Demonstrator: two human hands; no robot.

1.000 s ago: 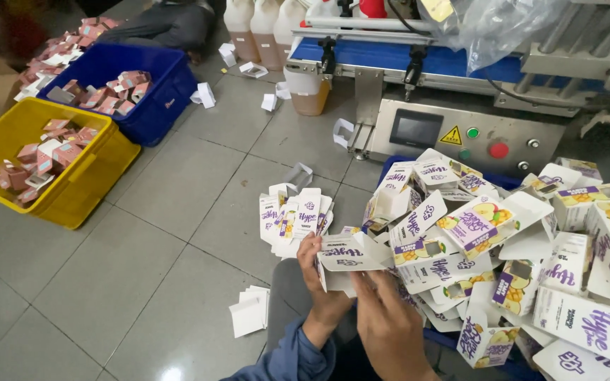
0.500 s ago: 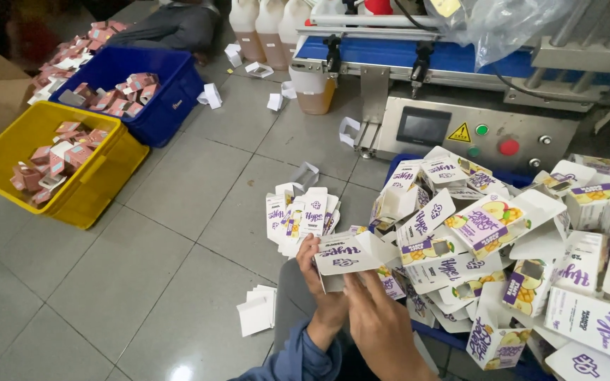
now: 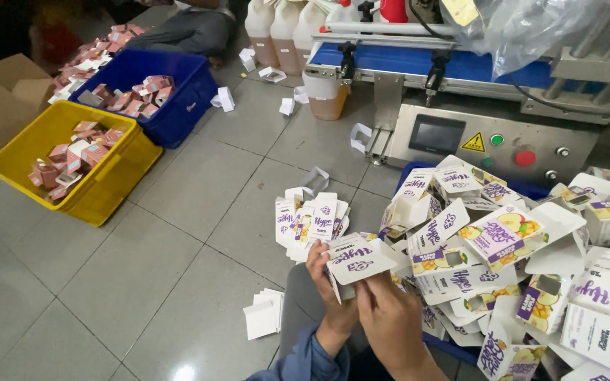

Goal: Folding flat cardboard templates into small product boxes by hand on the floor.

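Looking down from the head camera, the left hand (image 3: 330, 286) and right hand (image 3: 388, 319) both grip a white-and-purple carton (image 3: 359, 259), partly folded, held over the grey tiled floor (image 3: 178, 233). Just right lies a heap of cartons (image 3: 517, 261); a flat stack (image 3: 310, 217) sits just behind. A yellow crate (image 3: 100, 185) and blue crate (image 3: 178, 113) stand well apart, left.

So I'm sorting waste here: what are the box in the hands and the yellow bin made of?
The box looks like thin printed cardboard: creased flaps, white inside, slightly glossy print. The yellow bin looks like moulded plastic: smooth, evenly coloured walls with a thick rim.
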